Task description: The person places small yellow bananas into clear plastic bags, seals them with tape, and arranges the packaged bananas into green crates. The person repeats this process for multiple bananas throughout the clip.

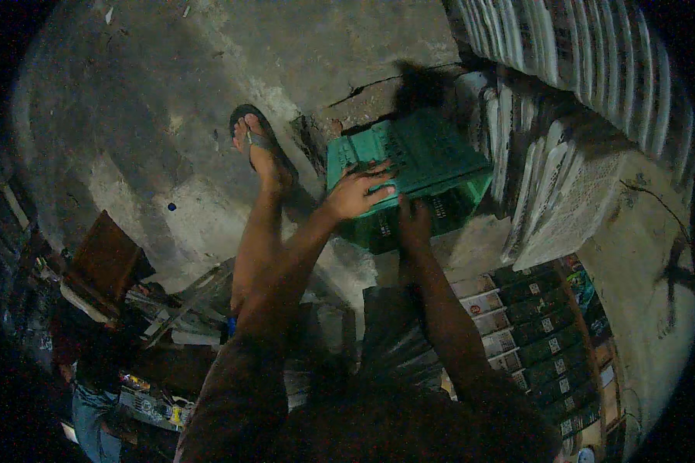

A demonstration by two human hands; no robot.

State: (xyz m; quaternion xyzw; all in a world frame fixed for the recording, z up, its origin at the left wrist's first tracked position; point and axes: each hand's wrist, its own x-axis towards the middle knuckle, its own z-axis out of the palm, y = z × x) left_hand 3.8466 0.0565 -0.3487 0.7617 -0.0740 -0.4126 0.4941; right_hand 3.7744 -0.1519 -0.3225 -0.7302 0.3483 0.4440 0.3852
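A green plastic crate (432,150) lies tipped on its side, its opening facing me and down. My left hand (355,193) lies on the crate's upper wall close to the rim, fingers spread over the plastic. At the opening, my right hand (415,220) reaches in under the same rim, with the thumb on the edge. Its other fingers are in shadow inside the crate and hard to see.
Stacked white plastic crates (567,204) stand right of the green crate, before a corrugated metal sheet (564,46). Dark cartons (544,316) line the lower right. At left are a brown box (104,258) and a person's jeans (96,417). My sandalled foot (259,147) rests on concrete.
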